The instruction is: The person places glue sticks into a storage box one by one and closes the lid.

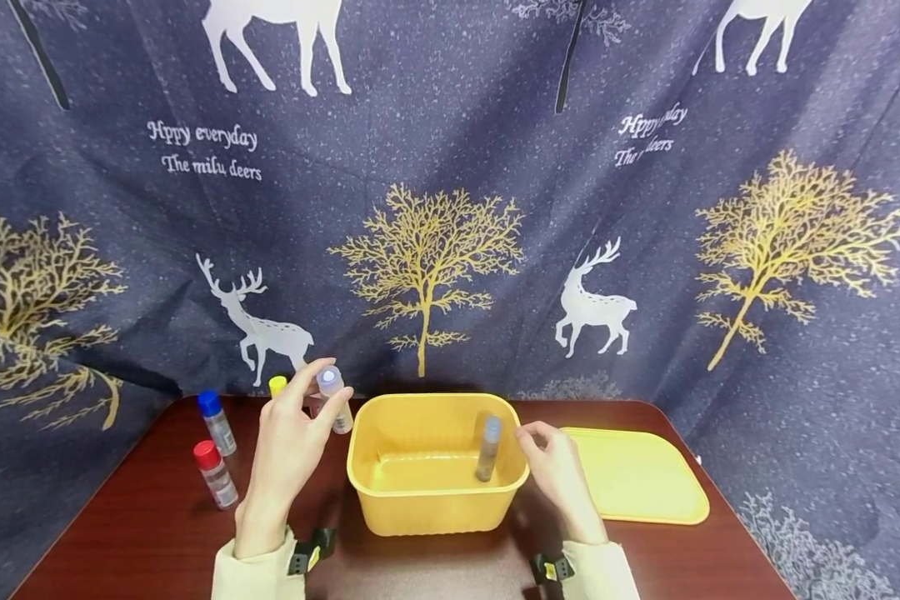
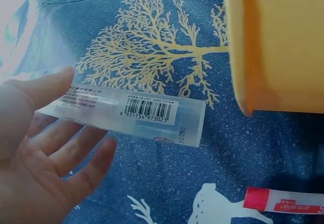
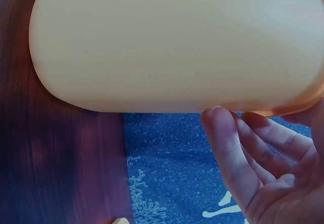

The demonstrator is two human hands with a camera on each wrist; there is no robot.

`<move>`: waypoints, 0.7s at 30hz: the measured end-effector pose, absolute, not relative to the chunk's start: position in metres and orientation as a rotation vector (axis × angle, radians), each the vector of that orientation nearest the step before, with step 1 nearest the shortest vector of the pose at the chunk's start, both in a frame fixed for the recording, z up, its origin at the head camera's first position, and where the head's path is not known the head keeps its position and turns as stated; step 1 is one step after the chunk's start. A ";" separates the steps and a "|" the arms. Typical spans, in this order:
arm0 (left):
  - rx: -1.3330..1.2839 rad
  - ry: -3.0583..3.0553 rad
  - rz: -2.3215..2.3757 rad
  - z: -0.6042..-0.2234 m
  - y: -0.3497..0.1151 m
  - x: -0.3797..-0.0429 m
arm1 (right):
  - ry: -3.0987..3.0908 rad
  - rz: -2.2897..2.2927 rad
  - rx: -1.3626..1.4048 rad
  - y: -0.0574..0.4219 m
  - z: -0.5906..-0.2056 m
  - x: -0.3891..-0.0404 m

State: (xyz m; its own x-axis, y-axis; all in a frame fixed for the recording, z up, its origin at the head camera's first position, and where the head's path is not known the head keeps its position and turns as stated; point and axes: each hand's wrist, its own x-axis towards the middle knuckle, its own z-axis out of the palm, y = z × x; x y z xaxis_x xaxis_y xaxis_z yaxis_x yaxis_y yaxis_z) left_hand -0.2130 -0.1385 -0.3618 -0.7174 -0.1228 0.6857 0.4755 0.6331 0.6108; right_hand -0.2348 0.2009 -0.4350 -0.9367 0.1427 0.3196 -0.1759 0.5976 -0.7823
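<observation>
Just left of the yellow bin point(image 1: 438, 512), you've got a clear tube point(image 1: 342, 421) pinched between the thumb and fingertips of your left hand point(image 1: 291, 437). It's raised with its cap end up and a bit tilted, and the left wrist view has it sitting apart from the bin's wall, barcode facing the camera. Your right hand point(image 1: 558, 467) is over on the bin's right side, fingers curled in and gripping the rim.

Inside the bin, toward its right end, one grey-blue-capped tube point(image 1: 487, 450) stands slightly tilted; can't tell if it leans on the wall.

Well left of the bin you've got a blue-capped tube point(image 1: 219, 425) and, nearer you, a red-capped tube point(image 1: 217, 479), both on the dark red-brown table point(image 1: 150, 517). A yellow-capped tube point(image 1: 278, 385) pokes out from behind your left hand, mostly hidden. Your left wrist cam also catches a LIQUID GLUE tube point(image 2: 298, 201) with a red cap off to the bin's left, though I can't say if it's that same red one.

Right of the bin, just beyond your right hand, lies a flat yellow lid point(image 1: 637, 475). Behind the bin hangs a dark blue cloth point(image 1: 465, 133) with white deer and golden trees.
</observation>
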 end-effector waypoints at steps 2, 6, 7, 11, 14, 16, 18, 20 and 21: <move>-0.279 -2.134 -1.076 -0.361 -0.139 -0.212 | -2.483 1.261 0.027 0.201 -0.435 -0.235; -0.301 -2.129 -1.092 -0.359 -0.137 -0.210 | -2.485 1.258 0.025 0.202 -0.435 -0.235; -0.309 -2.128 -1.098 -0.359 -0.136 -0.209 | -2.484 1.257 0.025 0.201 -0.435 -0.235; -0.331 -2.141 -1.109 -0.356 -0.132 -0.207 | -2.484 1.265 0.017 0.201 -0.435 -0.234; -0.346 -2.167 -1.123 -0.355 -0.129 -0.207 | -2.477 1.273 0.016 0.202 -0.435 -0.233; -0.354 -2.187 -1.128 -0.353 -0.127 -0.207 | -2.469 1.278 0.016 0.202 -0.435 -0.233; -0.366 -2.202 -1.138 -0.352 -0.124 -0.207 | -2.464 1.288 0.029 0.202 -0.434 -0.233; -0.384 -2.206 -1.138 -0.352 -0.121 -0.206 | -2.465 1.289 0.037 0.202 -0.434 -0.233; -0.396 -2.204 -1.137 -0.352 -0.119 -0.206 | -2.465 1.291 0.038 0.202 -0.434 -0.233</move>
